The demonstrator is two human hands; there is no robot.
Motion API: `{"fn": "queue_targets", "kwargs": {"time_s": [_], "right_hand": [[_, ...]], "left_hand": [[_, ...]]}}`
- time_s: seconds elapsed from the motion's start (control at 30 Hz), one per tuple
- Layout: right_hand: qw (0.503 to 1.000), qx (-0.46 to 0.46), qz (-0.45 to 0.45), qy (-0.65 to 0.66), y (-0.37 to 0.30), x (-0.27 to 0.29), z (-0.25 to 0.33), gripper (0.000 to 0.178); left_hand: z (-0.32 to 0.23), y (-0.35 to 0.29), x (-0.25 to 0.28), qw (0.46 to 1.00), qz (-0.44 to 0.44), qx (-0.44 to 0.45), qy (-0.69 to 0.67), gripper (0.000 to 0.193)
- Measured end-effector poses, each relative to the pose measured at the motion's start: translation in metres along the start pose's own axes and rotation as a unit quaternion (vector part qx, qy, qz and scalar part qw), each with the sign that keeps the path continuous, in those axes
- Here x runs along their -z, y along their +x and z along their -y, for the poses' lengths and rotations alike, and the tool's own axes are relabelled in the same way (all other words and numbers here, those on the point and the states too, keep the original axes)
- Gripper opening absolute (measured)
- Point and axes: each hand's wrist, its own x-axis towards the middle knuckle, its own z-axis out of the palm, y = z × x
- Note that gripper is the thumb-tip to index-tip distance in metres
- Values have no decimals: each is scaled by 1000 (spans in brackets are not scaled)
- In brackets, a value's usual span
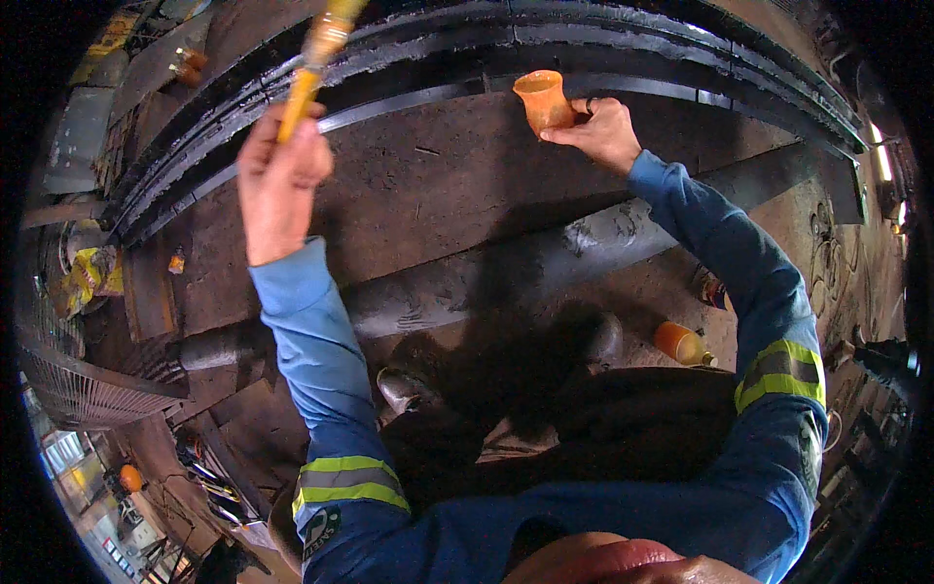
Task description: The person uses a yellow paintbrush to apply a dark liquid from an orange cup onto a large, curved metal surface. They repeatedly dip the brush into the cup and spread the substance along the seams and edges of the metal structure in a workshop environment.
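My left hand, raised at the upper left, is closed around the yellow handle of a paintbrush. The brush points up and away, and its far end reaches the top edge of the view. Across from it, my right hand grips a small orange cup with a flared rim, fingers and thumb on its side. The cup is held upright near the long dark steel beams. What is inside the cup cannot be made out. Hand and cup are apart from the brush.
A thick dark pipe lies across the floor before my boots. Right of them lie a bottle of yellow-orange liquid and a can. A metal grille and a yellow bag are at the left.
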Motion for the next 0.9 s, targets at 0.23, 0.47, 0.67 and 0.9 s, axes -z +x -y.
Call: {"fn": "queue_targets", "kwargs": {"time_s": [0.23, 0.47, 0.67, 0.9], "right_hand": [[998, 58, -17, -32, -13, -7, -9, 65], [990, 123, -36, -62, -29, -6, 0, 66], [979, 202, -14, -39, -41, -6, 3, 56], [982, 188, 8, -2, -51, -2, 6, 57]], "left_hand": [[-17, 3, -11, 949, -135, -93, 268, 26], [86, 32, -13, 845, -41, -21, 534, 30], [97, 60, -2, 851, -124, 0, 510, 35], [88, 8, 13, 908, -372, 135, 137, 26]]}}
